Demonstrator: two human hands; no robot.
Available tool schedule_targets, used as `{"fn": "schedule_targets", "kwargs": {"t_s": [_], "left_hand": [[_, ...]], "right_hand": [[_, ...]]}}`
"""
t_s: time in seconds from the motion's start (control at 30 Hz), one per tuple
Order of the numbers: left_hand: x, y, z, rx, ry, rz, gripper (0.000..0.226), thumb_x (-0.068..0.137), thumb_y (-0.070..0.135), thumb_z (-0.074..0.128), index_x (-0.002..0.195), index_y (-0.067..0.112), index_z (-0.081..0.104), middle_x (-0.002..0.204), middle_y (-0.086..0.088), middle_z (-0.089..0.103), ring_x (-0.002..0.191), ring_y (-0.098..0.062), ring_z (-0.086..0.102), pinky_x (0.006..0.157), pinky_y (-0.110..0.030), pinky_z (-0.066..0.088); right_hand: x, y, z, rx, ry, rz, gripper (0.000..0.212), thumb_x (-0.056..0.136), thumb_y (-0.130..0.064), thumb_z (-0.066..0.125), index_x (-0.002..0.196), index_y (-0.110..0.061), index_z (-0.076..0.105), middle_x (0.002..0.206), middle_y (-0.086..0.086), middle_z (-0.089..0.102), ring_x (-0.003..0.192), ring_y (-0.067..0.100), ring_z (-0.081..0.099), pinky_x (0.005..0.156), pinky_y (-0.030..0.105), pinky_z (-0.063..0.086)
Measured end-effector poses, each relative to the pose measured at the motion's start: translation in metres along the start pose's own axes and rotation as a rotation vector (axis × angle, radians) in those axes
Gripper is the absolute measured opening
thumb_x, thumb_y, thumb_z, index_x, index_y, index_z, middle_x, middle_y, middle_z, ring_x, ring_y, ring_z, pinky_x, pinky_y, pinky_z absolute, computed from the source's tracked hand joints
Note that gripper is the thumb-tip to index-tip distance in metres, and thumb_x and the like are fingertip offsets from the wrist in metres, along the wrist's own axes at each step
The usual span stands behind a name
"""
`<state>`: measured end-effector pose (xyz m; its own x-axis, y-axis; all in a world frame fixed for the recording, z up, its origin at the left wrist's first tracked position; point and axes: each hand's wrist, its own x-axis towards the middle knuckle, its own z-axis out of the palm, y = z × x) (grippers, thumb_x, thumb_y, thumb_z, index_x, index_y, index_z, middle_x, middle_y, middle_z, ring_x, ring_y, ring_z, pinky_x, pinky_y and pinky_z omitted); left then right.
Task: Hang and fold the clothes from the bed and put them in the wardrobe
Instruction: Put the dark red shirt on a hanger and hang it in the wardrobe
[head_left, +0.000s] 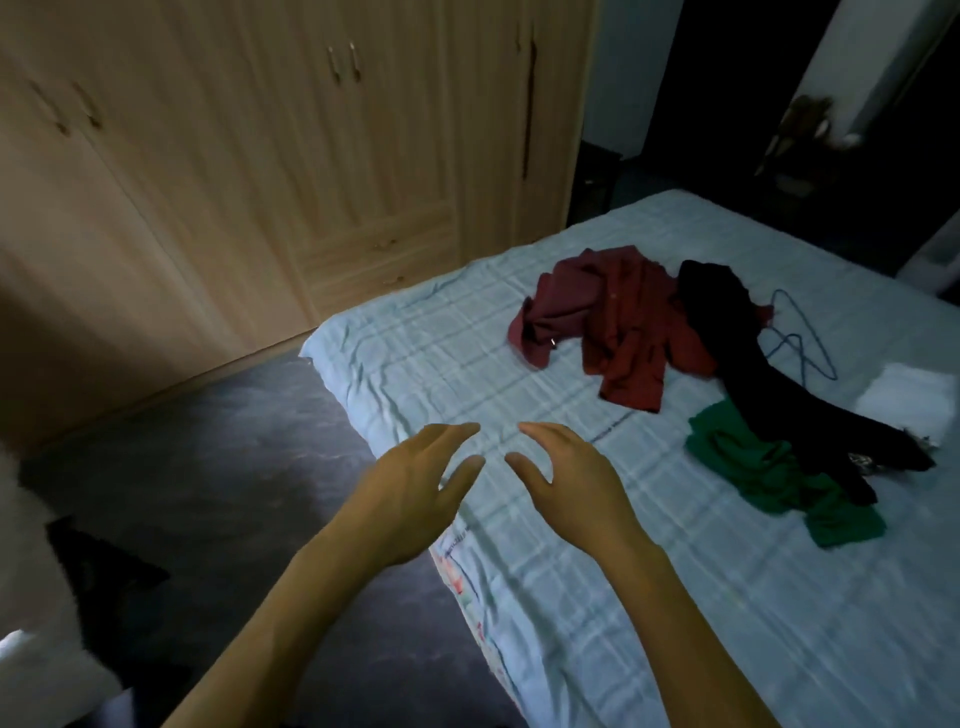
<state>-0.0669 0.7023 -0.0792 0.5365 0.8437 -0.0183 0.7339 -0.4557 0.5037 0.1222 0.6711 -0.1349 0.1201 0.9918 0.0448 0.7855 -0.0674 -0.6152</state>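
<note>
Dim bedroom, dark floor (234, 441) on the left, and a bed (675, 597) with a pale blue checked sheet taking up the right side. The sheet's a bit wrinkled, and a flowery printed edge shows down the near side of the mattress. Something white and fuzzy (31, 545) sits at the far left edge, can't tell what it is.

Both hands hover over the near corner of the bed with nothing in them. The left hand (415, 499) and right hand (566, 488) face each other, fingers loosely spread and a little bent, fingertips close but not touching.

Further up the sheet is the clothes pile. A green garment (769, 467) lies crumpled nearest, with a long black garment (769, 384) draped across its top edge. Left of that is a dark red shirt (608, 322), rumpled and spread out, its right side tucked under the black one. A thin blue hanger (800, 343) lies flat on the sheet just right of the black piece, and a folded white cloth (909, 400) sits near the right edge.

Beyond the bed stands the light wood wardrobe (260, 156), doors all closed, with small handles and drawers low down. To its right there's a dark doorway (727, 78).
</note>
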Motion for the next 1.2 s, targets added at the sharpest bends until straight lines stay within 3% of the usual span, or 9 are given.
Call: {"fn": "schedule_targets", "kwargs": {"t_s": [0.3,0.47,0.57,0.7,0.87,1.0,1.2], "left_hand": [[0.111,-0.071,-0.008,-0.108,-0.126,0.235,0.056,0.092,0.055,0.026,0.142,0.030,0.036,0.143,0.010,0.043,0.126,-0.008,0.044,0.103,-0.021,0.034],[0.176,-0.110,-0.033,-0.100,-0.220,0.412,0.045,0.099,0.041,0.034,0.143,0.028,0.035,0.144,0.009,0.041,0.127,-0.007,0.042,0.099,-0.015,0.029],[0.217,-0.123,-0.052,-0.072,-0.275,0.488,0.057,0.091,0.050,0.026,0.143,0.028,0.035,0.145,0.009,0.040,0.128,-0.009,0.041,0.101,-0.020,0.031],[0.264,-0.122,-0.058,-0.092,-0.285,0.589,0.060,0.088,0.051,0.026,0.141,0.026,0.039,0.141,0.006,0.044,0.125,-0.011,0.044,0.102,-0.025,0.035],[0.302,-0.109,-0.033,-0.131,-0.353,0.687,0.050,0.096,0.047,0.032,0.141,0.028,0.037,0.142,0.009,0.042,0.126,-0.008,0.042,0.098,-0.017,0.030],[0.339,-0.085,-0.015,-0.079,-0.375,0.737,0.046,0.098,0.041,0.036,0.143,0.029,0.034,0.142,0.010,0.041,0.124,-0.008,0.043,0.093,-0.016,0.030],[0.401,-0.039,0.014,-0.012,-0.364,0.777,0.057,0.090,0.051,0.026,0.142,0.029,0.035,0.137,0.011,0.045,0.117,-0.007,0.048,0.091,-0.015,0.034]], "right_hand": [[0.077,0.002,0.026,-0.021,0.125,0.201,0.048,0.095,-0.046,0.048,0.137,-0.024,0.048,0.140,-0.008,0.047,0.123,0.007,0.048,0.100,0.020,0.038],[0.123,-0.026,0.039,-0.030,0.251,0.329,0.047,0.096,-0.045,0.048,0.137,-0.024,0.047,0.140,-0.007,0.048,0.123,0.007,0.048,0.100,0.019,0.037],[0.143,-0.044,0.041,-0.031,0.314,0.405,0.047,0.096,-0.046,0.047,0.138,-0.025,0.047,0.141,-0.008,0.047,0.124,0.007,0.047,0.100,0.019,0.035],[0.156,-0.045,0.038,-0.071,0.369,0.503,0.046,0.095,-0.046,0.047,0.136,-0.025,0.049,0.138,-0.008,0.049,0.123,0.008,0.048,0.098,0.018,0.035],[0.166,-0.022,0.026,-0.095,0.418,0.612,0.047,0.095,-0.046,0.047,0.136,-0.025,0.049,0.137,-0.008,0.050,0.120,0.009,0.050,0.098,0.022,0.039],[0.188,0.012,0.009,-0.104,0.452,0.625,0.048,0.094,-0.046,0.046,0.136,-0.025,0.048,0.137,-0.007,0.050,0.121,0.009,0.050,0.097,0.019,0.036],[0.223,0.088,-0.022,-0.051,0.480,0.640,0.048,0.095,-0.045,0.047,0.139,-0.023,0.047,0.141,-0.006,0.047,0.125,0.009,0.046,0.101,0.019,0.034]]}}
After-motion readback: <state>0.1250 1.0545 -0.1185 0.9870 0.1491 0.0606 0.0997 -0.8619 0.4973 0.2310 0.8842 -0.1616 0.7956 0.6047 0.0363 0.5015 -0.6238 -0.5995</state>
